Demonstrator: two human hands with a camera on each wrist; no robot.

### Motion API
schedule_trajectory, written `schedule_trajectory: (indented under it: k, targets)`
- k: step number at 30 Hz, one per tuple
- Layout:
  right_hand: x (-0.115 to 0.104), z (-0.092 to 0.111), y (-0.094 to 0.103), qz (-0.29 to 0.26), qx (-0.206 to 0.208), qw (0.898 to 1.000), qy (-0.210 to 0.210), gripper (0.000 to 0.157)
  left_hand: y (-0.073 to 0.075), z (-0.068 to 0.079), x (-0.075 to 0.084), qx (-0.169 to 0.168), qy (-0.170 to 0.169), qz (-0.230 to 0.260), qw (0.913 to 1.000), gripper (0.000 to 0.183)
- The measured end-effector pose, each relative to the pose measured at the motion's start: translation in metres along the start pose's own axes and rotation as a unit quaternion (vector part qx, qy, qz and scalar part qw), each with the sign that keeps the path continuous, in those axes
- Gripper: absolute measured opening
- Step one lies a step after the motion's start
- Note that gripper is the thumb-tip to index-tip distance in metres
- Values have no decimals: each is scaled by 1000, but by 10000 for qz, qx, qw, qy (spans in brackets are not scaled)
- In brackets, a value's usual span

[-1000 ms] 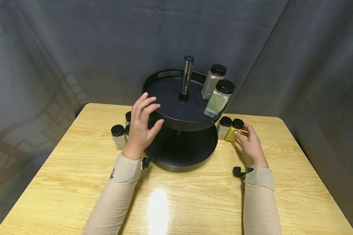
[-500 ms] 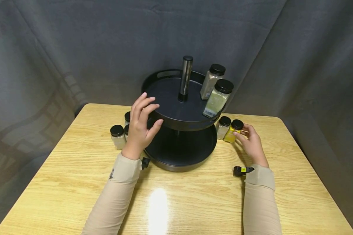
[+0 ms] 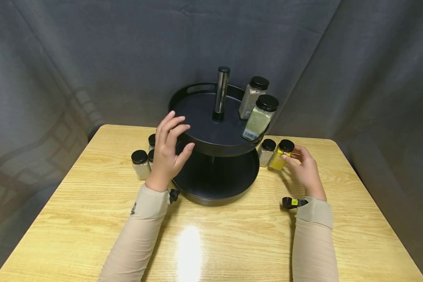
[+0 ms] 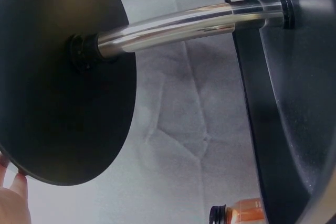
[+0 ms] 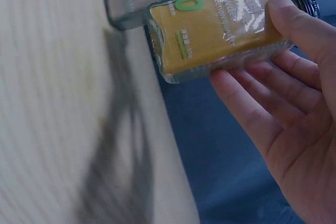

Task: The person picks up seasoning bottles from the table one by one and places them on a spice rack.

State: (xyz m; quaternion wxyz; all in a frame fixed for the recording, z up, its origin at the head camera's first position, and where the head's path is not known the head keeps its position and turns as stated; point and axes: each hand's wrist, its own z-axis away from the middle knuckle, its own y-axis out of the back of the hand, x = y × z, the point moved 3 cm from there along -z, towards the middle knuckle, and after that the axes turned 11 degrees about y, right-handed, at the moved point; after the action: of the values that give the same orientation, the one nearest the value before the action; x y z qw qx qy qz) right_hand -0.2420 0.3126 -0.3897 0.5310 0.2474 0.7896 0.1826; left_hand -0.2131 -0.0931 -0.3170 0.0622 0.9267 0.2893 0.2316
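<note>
My right hand (image 3: 304, 170) pinches a spice jar (image 3: 279, 158) of yellow powder with a black lid, thumb on one side and fingers on the other. The jar tilts and its base looks slightly off the table in the right wrist view. Beside it stands a jar (image 3: 266, 154) of pale contents. My left hand (image 3: 170, 150) is at the left rim of the upper tray of a black two-tier turntable (image 3: 211, 143), its fingers spread and loosely bent. In the left wrist view its fingertips (image 4: 20, 182) touch the tray's edge.
Two tall jars, one greyish (image 3: 251, 101) and one green (image 3: 259, 120), stand on the upper tray's right side. A metal post (image 3: 221, 92) rises from its centre. Several small jars (image 3: 141, 166) stand left of the turntable, partly behind my left hand. A grey curtain (image 3: 144, 58) hangs behind.
My right hand has shifted slightly right and raised the yellow jar a little, opening a gap from the pale jar. My left hand stays at the tray rim.
</note>
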Motion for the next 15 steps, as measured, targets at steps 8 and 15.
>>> schedule_trajectory:
  k: [8, 15]
  targets:
    - [-20, 2, 9, 315, 127, 9994, 120, 53, 0, 0, 0, -30, 6, -14, 10000, 46]
    - [-36, 2, 15, 126, 441, 9988, 183, 51, 1, 0, 0, -41, 6, -29, 10000, 47]
